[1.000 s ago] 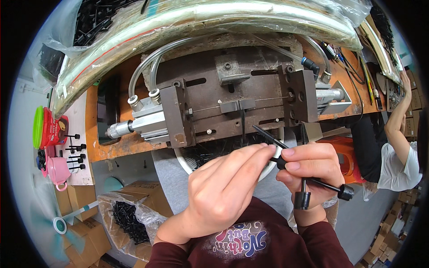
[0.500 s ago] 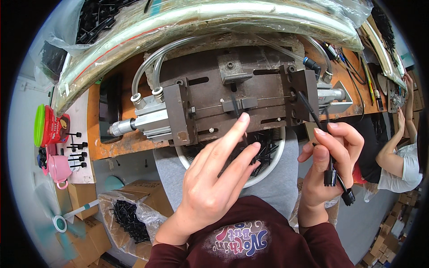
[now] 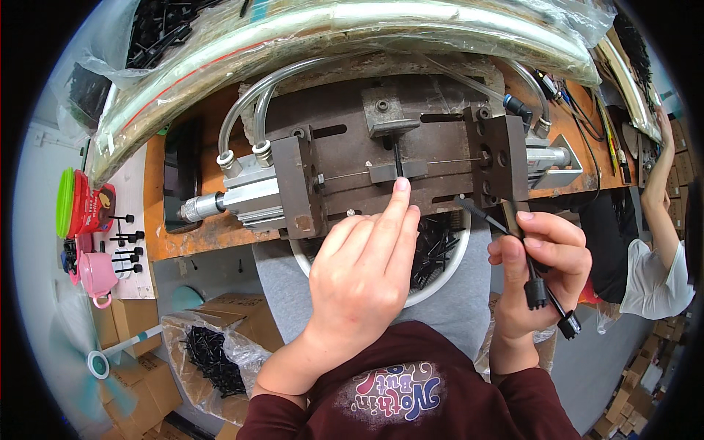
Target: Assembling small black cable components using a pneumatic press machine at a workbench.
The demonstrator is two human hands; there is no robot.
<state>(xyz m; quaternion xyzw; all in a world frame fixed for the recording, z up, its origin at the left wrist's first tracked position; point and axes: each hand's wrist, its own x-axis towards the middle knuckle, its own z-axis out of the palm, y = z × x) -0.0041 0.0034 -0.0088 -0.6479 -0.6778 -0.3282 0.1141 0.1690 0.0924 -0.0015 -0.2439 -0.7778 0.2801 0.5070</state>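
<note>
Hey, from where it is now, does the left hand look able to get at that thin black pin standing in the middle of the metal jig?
Probably yes. The left hand has its index fingertip right below the black pin, and nothing lies between them.

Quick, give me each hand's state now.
Left hand: open, index fingertip on the thin black part in the metal fixture.
Right hand: closed around black cable ties.

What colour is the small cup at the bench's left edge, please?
Pink; the small cup shows best in the head view.
</note>
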